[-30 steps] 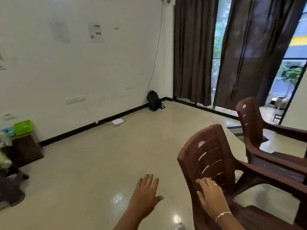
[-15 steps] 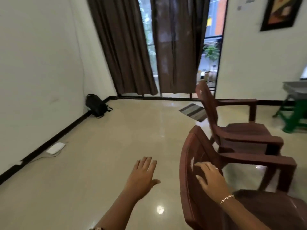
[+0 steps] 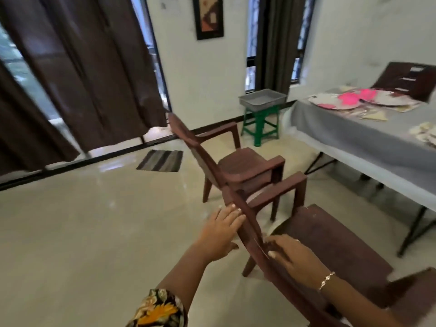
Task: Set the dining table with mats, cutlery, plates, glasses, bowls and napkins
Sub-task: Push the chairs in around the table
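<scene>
1. A near chair [image 3: 330,244] of brown plastic is seen at 5 o'clock in the view. Its backrest [image 3: 250,227] is viewed edge-on between the two hands.
2. The left hand [image 3: 219,232] is held flat and open, with the fingers straight and together. Its fingertips touch the rear face of the backrest, and nothing is held.
3. The right hand [image 3: 297,256], with a bracelet [image 3: 326,279] at the wrist, is laid on the front of the backrest, thumb at its edge. Whether the fingers curl round it cannot be told through the blur.
4. The table [image 3: 342,142], draped in grey cloth, is found at 2 o'clock, well apart from both hands.
5. Plates [image 3: 330,101] and blurred pink things [image 3: 351,99] are laid at the table's far end.
6. A second chair [image 3: 247,166] is placed just beyond the near one, at 12 o'clock from it.
7. A green stool [image 3: 259,123] carrying a grey tray [image 3: 262,99] is set at 1 o'clock, by the wall.
8. A striped rug [image 3: 160,160] is spread on the floor at 11 o'clock, before dark curtains [image 3: 82,67].
</scene>
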A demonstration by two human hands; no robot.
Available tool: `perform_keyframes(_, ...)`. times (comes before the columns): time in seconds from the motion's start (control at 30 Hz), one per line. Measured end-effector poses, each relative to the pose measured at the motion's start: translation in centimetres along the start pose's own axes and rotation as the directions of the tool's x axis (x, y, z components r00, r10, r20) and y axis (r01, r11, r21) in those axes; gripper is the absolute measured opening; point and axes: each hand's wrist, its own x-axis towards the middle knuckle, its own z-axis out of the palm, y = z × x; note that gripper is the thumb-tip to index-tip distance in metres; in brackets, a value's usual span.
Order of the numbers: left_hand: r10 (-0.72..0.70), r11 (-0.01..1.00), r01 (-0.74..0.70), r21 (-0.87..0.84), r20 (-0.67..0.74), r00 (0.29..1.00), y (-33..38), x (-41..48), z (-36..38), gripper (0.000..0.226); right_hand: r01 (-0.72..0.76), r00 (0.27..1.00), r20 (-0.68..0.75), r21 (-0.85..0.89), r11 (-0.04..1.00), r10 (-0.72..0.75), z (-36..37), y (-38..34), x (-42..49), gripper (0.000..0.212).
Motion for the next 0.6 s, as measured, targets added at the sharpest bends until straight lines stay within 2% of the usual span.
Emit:
perform_keyframes(0.07, 0.111, 0.992, -0.113, -0.048, -0.036, 0.993, -1.1, 0.8, 0.7, 0.071, -0.099, 0.995, 0.015, -0.002, 0.995, 0.099, 0.6, -1.6, -0.6, 0.108)
perform_keyframes(0.1, 0.147, 0.986, -0.152, -0.073, -0.072, 0.987, -1.5, 1.3, 1.3, 0.064, -0.146, 0.989, 0.021, -0.006, 0.989, 0.146, 1.0, -2.2, -0.9, 0.113)
perform_keyframes(0.2, 0.252, 0.953, -0.261, -0.152, -0.077, 0.965, -1.7, 2.6, 1.7, 0.042, -0.233, 0.972, 0.013, -0.06, 0.971, 0.234, 1.9, -3.5, -1.5, 0.116)
perform_keyframes(0.3, 0.311, 0.935, -0.321, -0.15, -0.085, 0.947, -2.3, 3.9, 2.1, 0.031, -0.31, 0.949, 0.026, -0.115, 0.944, 0.315, 2.7, -4.2, -1.1, 0.118)
perform_keyframes(0.33, 0.332, 0.932, -0.342, -0.122, -0.095, 0.938, -2.5, 4.5, 2.2, 0.03, -0.327, 0.941, 0.046, -0.144, 0.934, 0.336, 2.7, -4.5, -0.7, 0.113)
perform_keyframes(0.43, 0.414, 0.904, -0.414, -0.104, -0.027, 0.91, -3.6, 5.8, 2.4, 0.029, -0.369, 0.913, 0.085, -0.244, 0.897, 0.399, 3.1, -5.2, 0.4, 0.074)
perform_keyframes(0.6, 0.539, 0.842, -0.537, -0.045, 0.049, 0.841, -6.8, 9.5, 2.5, 0.035, -0.451, 0.88, 0.007, -0.308, 0.838, 0.476, 4.2, -5.2, 1.3, 0.057)
